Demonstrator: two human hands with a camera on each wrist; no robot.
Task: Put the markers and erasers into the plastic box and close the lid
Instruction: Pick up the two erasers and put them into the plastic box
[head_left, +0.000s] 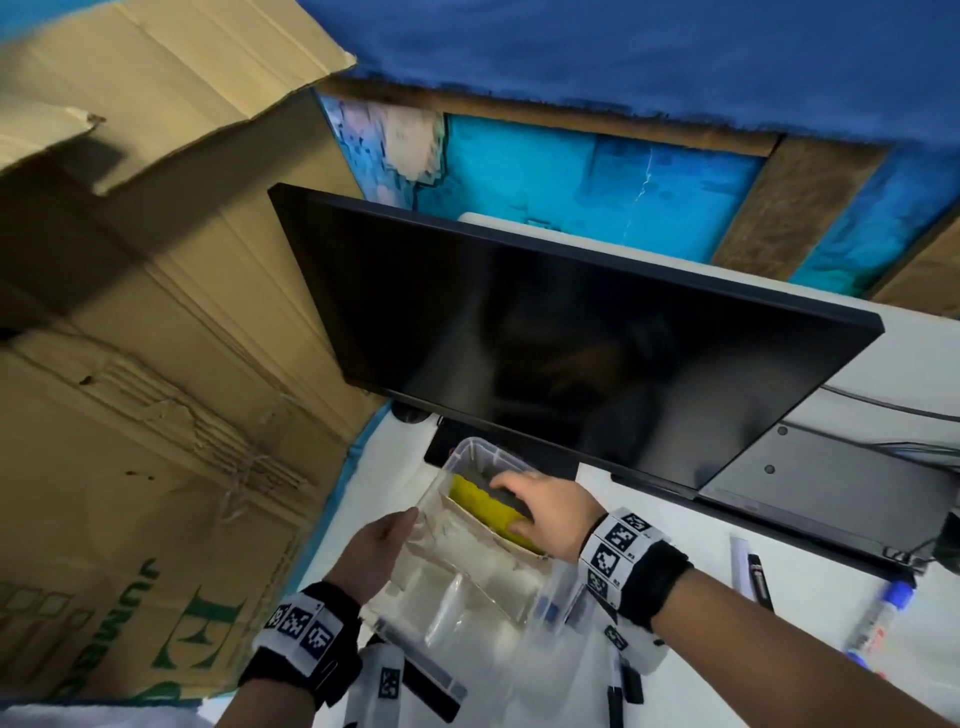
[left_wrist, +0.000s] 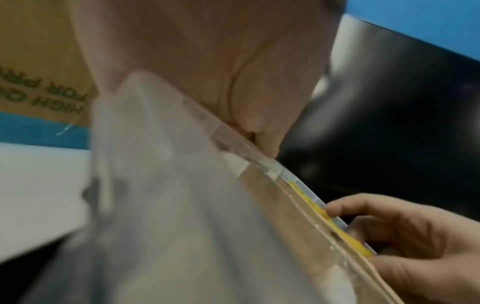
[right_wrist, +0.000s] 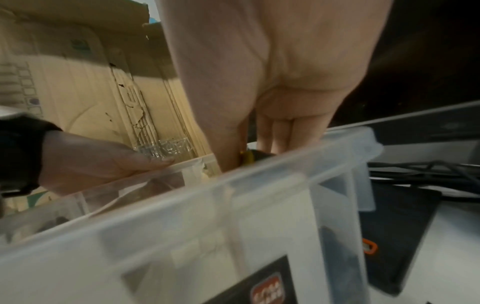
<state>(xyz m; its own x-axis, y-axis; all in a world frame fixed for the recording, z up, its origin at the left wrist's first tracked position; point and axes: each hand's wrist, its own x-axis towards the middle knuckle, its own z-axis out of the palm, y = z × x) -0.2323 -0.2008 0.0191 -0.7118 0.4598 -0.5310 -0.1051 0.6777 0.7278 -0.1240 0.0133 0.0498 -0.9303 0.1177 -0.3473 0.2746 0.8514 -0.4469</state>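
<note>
A clear plastic box (head_left: 432, 500) sits tilted on the white table below the monitor, its top uncovered. My left hand (head_left: 374, 551) grips its left rim, thumb on the edge (right_wrist: 161, 162). My right hand (head_left: 545, 512) reaches inside and grips a yellow-and-black eraser (head_left: 467, 493) at the far end of the box. The yellow side shows through the wall (left_wrist: 314, 205) in the left wrist view. A black marker (head_left: 761, 579) and a blue-capped marker (head_left: 883, 618) lie on the table to the right.
A dark monitor (head_left: 571, 338) hangs low just behind the box. Cardboard sheets (head_left: 130, 364) wall off the left side. A flat grey device (head_left: 831, 467) and cables (right_wrist: 420, 170) lie right of the box.
</note>
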